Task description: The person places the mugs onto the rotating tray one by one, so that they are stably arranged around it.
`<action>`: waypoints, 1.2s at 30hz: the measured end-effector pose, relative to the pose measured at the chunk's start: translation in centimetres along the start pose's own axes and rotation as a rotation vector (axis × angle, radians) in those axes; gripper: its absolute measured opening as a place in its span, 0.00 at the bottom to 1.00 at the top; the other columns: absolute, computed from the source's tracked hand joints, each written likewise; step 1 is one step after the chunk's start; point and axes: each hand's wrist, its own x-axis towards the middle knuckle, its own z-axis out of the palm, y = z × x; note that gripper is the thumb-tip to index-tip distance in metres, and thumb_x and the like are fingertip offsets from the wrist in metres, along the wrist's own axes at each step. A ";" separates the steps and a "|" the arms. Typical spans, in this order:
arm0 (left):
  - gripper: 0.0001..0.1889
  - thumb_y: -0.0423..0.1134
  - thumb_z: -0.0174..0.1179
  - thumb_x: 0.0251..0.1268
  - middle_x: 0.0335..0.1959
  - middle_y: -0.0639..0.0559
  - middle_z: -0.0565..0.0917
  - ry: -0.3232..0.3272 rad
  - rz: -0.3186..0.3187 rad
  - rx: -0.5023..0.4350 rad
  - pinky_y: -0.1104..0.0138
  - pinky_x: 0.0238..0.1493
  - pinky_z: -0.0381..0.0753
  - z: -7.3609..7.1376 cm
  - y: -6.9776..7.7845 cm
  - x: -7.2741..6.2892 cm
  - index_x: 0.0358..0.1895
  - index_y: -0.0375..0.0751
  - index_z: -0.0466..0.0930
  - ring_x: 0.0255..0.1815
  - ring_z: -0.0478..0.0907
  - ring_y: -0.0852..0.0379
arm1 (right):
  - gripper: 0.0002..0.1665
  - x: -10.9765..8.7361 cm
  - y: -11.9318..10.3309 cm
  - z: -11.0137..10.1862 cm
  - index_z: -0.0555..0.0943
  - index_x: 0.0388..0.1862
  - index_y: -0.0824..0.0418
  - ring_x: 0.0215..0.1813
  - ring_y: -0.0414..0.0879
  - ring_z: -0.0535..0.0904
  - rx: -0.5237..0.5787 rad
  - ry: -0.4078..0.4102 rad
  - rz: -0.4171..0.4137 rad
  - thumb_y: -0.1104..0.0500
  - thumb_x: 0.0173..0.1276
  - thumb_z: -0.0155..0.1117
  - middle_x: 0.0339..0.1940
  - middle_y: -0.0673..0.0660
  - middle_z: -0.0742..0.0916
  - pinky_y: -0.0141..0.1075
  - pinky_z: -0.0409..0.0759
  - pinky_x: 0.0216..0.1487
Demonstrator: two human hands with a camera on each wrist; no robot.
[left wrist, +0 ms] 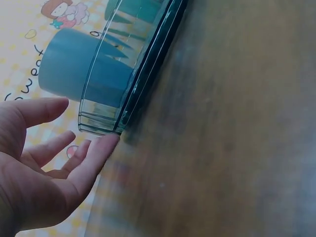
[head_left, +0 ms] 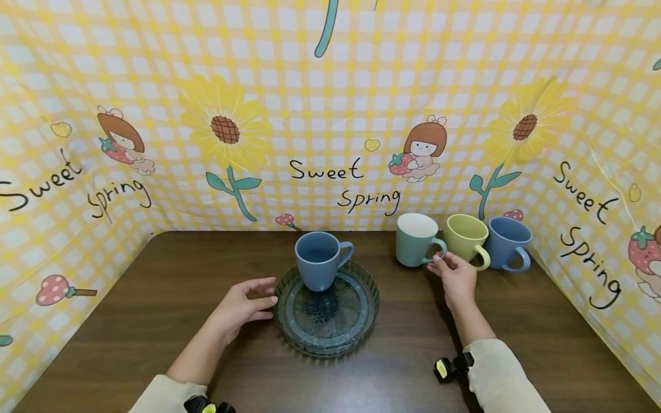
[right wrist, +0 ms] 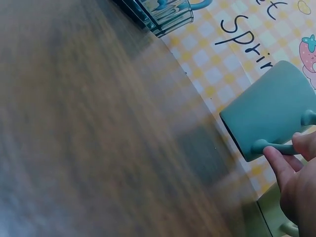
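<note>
My right hand (head_left: 457, 282) pinches the handle of a green mug (head_left: 411, 246) with a white inside, thumb against fingers, as the right wrist view also shows. A blue mug (head_left: 316, 264) stands upright toward the back of a round, clear glass dish (head_left: 373, 318), its handle pointing right. Beside the dish's left edge is my left hand (head_left: 244, 305), fingers spread and extended, fingertips right at the rim. From the left wrist view, one finger of that hand (left wrist: 54, 182) meets the dish low on its side.
Right of the green mug stand a yellow-green mug (head_left: 465, 234) and another blue mug (head_left: 507, 244), close together. A yellow checked cloth (head_left: 330, 115) with printed flowers hangs behind and at both sides of the brown wooden table (head_left: 206, 258).
</note>
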 end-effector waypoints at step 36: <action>0.27 0.24 0.56 0.67 0.64 0.29 0.69 -0.026 -0.043 0.071 0.54 0.38 0.86 0.2 0.3 1.5 0.69 0.31 0.67 0.57 0.72 0.44 | 0.09 -1.3 -1.1 -0.3 0.83 0.29 0.66 0.26 0.44 0.85 0.053 -0.037 -0.008 0.77 0.64 0.61 0.25 0.55 0.86 0.37 0.86 0.36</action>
